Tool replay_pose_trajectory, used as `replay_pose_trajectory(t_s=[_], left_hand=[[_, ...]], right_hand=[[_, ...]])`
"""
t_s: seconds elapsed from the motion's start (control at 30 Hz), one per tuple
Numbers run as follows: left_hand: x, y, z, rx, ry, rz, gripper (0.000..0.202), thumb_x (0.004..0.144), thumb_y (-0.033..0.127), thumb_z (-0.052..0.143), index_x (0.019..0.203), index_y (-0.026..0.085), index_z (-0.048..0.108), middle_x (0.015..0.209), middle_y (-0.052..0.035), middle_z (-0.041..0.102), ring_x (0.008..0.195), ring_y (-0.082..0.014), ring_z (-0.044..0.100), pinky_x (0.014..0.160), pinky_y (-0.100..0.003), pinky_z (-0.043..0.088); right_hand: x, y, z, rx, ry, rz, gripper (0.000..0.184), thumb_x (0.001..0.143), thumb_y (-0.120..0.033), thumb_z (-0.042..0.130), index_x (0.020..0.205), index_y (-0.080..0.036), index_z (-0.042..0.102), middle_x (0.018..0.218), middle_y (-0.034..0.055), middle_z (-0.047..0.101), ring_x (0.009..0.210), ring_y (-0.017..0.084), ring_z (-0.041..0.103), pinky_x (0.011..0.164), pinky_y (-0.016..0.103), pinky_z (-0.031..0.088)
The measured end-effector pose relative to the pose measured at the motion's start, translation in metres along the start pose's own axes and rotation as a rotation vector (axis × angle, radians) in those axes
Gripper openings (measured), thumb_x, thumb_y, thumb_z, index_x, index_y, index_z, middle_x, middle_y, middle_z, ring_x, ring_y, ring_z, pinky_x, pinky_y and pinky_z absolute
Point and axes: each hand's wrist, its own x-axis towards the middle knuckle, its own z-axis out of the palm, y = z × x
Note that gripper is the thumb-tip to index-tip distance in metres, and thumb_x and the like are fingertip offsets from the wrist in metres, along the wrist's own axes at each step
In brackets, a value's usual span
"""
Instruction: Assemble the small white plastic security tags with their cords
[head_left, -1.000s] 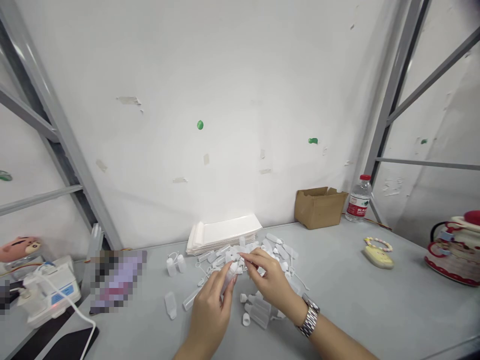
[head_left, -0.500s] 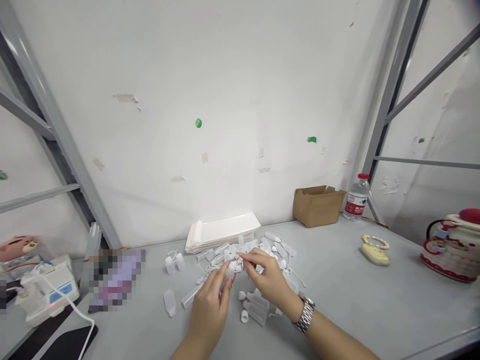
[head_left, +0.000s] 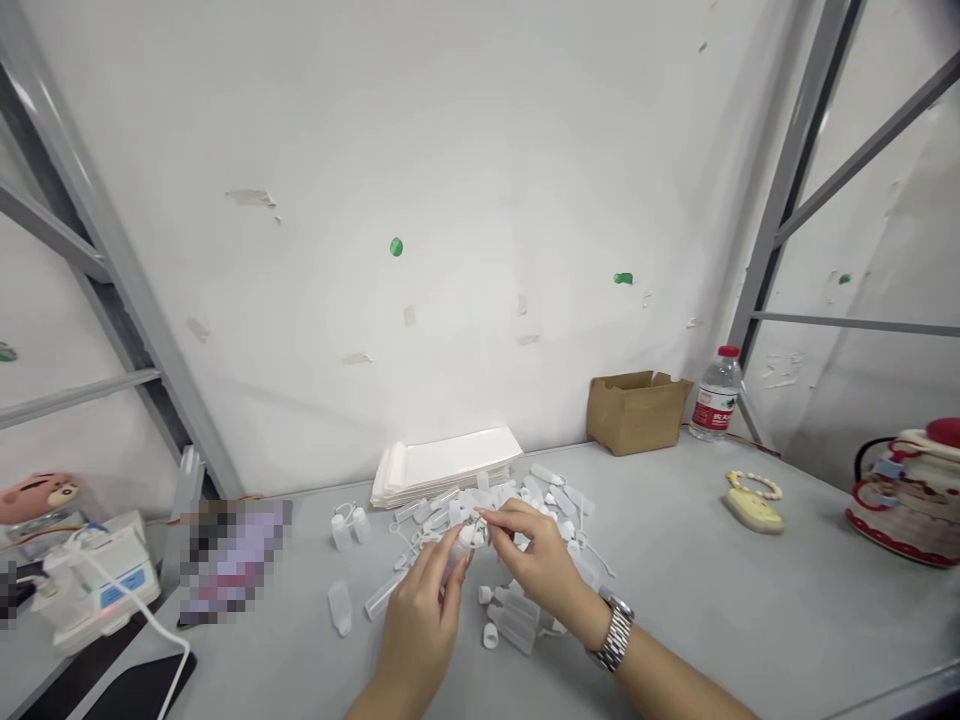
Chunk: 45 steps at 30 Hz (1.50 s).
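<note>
My left hand is closed around a small translucent squeeze bottle, holding it tilted above the table. At its top, the fingertips of my right hand pinch a small white cap piece; the fingers partly hide it. Behind and under my hands spreads a pile of similar bottles, caps and looped straps. Nearer me, beside my right wrist, are more bottles and a loose white cap. To the left stand two bottles with caps and straps, and one flat bottle lies alone.
A stack of white boxes or sleeves lies against the wall. Farther right are a cardboard box, a water bottle, a yellow case with a beaded loop and a decorated jug. A white power strip with cables sits left.
My hands stay at nearly the same spot, with the bottle still in my left hand. My right fingertips have shifted very slightly at the bottle's top.
</note>
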Motion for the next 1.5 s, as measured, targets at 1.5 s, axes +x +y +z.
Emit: replay_pose_trajectory(t_s=[1.5], left_hand=[[0.004,-0.001,-0.001,-0.101,-0.087,-0.112,0.033,0.085,0.031,0.038,0.113,0.027,0.054,0.092,-0.0050,0.065,0.079,-0.0186,0.063,0.063,-0.029,0.052]], right_hand=[[0.011,-0.001,-0.004,0.459,0.012,0.334,0.021,0.073,-0.032,0.057,0.081,-0.019,0.071,0.062,-0.0011,0.054,0.050,0.009,0.048,0.051,0.024,0.043]])
